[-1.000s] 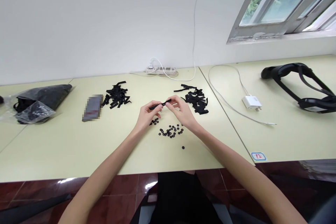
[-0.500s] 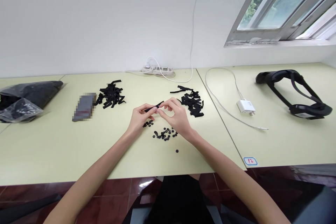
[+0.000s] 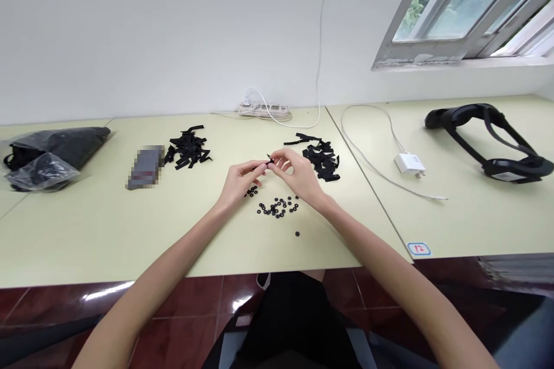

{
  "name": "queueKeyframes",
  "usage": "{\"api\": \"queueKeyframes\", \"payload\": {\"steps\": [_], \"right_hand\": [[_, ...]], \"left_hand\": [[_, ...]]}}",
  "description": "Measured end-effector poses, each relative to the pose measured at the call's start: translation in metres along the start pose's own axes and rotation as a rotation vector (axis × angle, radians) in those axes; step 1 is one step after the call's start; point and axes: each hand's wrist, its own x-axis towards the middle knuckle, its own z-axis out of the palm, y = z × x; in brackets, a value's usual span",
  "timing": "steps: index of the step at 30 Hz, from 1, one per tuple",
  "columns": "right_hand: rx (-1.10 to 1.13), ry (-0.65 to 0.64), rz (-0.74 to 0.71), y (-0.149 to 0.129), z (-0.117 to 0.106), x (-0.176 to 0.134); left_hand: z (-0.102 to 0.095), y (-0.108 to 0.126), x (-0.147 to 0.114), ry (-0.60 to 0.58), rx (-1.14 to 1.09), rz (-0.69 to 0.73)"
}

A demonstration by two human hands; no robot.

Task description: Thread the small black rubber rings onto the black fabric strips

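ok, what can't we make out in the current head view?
All head view:
Black strip: mostly hidden by the left hand and right hand.
Rings near the left hand: count unclear, hand partly in front.
Grey object: markings lost to pixelation.
Middle rings and discs: too small for detail.
Window: cut off by top and right edges.

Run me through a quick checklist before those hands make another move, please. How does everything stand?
1. Black strip held: ok, at the fingertips of the left hand and right hand.
2. Strip's covered part lying properly: cannot tell, fingers hide it.
3. Small discs near the hands: ok, on the table.
4. All discs together: not ok, a lone disc sits apart, nearer the edge.
5. Left pile and right pile separate: ok.
6. Charger away from the hands: ok, off to the right.
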Motion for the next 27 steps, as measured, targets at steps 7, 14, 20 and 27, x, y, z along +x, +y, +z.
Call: {"api": "queueKeyframes", "payload": {"steps": [7,14,20,27], "right_hand": [[0.061,0.024,-0.015,-0.008,-0.0015,0.0004],[0.076,0.079,-0.084,-0.0017,0.0007,0.0017],[0.051,0.028,-0.138,-0.0015,0.0008,0.001],[0.033,0.032,-0.111,-0.0039,-0.0011,0.0006]], "left_hand": [[-0.0035,0.0005,0.0059,-0.007,0.023,0.087],[-0.0043,0.0057,0.0038,-0.117,-0.087,-0.005],[-0.0048,0.0011,0.0053,-0.084,-0.057,0.04],[-0.0046,0.007,0.0047,-0.035,-0.037,0.077]]}}
